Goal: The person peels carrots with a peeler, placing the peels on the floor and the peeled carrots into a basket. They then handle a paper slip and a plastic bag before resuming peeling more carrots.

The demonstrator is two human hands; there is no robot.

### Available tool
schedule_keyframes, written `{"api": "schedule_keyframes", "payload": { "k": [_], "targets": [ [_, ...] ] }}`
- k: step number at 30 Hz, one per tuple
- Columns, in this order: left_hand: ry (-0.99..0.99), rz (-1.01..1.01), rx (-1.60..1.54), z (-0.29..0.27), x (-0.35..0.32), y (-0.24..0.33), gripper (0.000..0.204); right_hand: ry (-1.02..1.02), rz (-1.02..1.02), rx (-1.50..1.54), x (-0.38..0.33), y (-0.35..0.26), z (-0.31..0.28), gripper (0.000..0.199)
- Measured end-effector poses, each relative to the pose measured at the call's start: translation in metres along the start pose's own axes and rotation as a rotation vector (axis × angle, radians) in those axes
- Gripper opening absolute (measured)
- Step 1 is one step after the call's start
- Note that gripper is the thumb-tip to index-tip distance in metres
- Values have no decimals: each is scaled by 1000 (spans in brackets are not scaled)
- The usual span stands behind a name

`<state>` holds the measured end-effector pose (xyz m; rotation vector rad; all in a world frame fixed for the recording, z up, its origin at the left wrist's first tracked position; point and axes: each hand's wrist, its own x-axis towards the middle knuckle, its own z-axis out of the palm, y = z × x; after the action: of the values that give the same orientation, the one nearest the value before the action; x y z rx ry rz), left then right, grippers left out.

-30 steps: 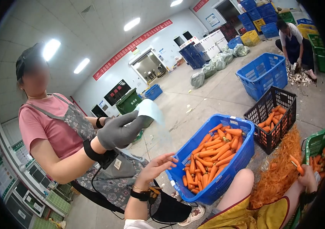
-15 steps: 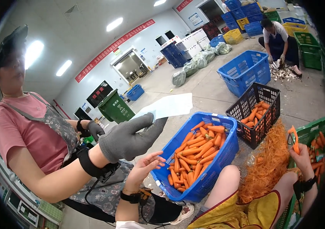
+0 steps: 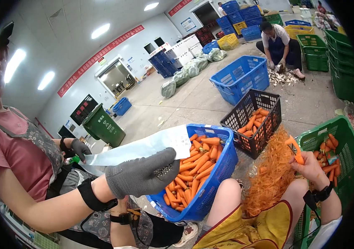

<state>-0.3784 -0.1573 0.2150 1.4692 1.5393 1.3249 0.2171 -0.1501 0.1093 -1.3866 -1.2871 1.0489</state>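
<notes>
Near a green plastic crate (image 3: 349,164), a curved orange peeler (image 3: 296,150) is pinched by the fingers of the raised right hand (image 3: 311,167). The left hand is hidden behind a co-worker's grey-gloved hand (image 3: 141,176); its finger state cannot be told.

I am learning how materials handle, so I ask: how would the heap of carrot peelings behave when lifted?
The heap of carrot peelings would probably sag and tangle, since its strips look thin and intertwined. It is likely light for its bulk, as it looks loose and fluffy. Some strands may drop off: stray ends stick out.
</notes>
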Motion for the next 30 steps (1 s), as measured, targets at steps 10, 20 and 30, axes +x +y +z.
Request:
{"api": "schedule_keyframes", "payload": {
  "k": [10,20,30],
  "targets": [
    [28,-71,-109,38,37,-30,31,-81,-97,95,3,-28,25,8],
    [-50,31,93,19,39,-56,36,-255,-187,140,14,-62,60,7],
    [-1019,434,801,133,43,161,14,-552,29,507,18,-96,87,21]
  ]
}}
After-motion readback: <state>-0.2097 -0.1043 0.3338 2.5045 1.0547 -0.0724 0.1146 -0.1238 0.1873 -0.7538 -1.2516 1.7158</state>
